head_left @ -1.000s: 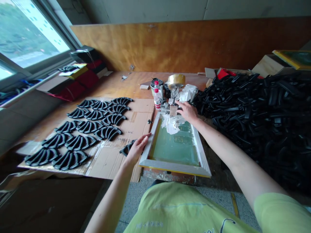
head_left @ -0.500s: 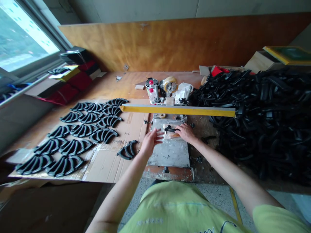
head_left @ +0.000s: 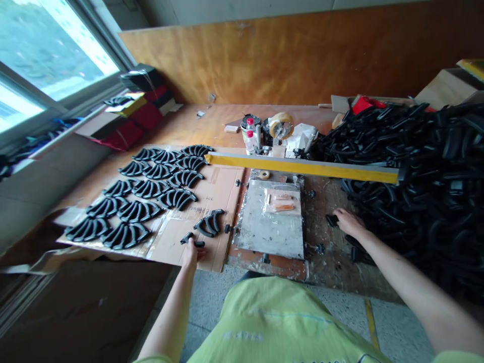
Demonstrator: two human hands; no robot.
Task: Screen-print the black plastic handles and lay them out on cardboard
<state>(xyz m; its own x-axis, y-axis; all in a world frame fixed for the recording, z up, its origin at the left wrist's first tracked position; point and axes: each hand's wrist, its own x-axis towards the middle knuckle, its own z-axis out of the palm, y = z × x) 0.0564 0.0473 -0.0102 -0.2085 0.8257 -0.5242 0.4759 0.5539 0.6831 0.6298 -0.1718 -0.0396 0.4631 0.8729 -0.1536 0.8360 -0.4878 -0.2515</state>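
Dozens of black curved handles (head_left: 423, 186) remain heaped on our table (head_left: 325, 267); more sit in rows on a cardboard sheet (head_left: 223, 201). Our left hand's (head_left: 192, 254) fingers (head_left: 195, 255) close on one handle (head_left: 188, 238); our open right hand (head_left: 350, 223) sits beside another (head_left: 331, 220).

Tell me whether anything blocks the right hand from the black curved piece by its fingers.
Nothing visible blocks it. The fingers of the right hand are right at the black curved piece, which lies on the bench at the edge of the black pile.

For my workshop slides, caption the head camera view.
Left hand holds a curved black plastic piece above cardboard; right hand is beside a heap of similar pieces.
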